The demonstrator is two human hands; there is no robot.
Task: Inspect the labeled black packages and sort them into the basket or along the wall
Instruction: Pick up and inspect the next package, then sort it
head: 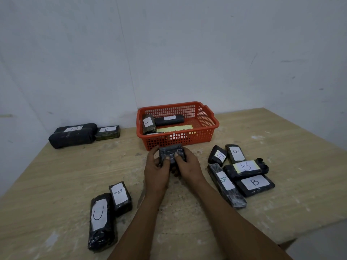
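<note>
Bare sorting corner, likely storeroom or plain workroom. Unfinished plywood table [281, 147], dusty, white-smeared, pushed into corner of scuffed pale painted walls [187, 53]. Red plastic mesh basket [206, 126] at table's rear. Black-wrapped packages with handwritten paper letter labels in loose groups [242, 173] on table. No furnishing, signage or machinery in view.
</note>
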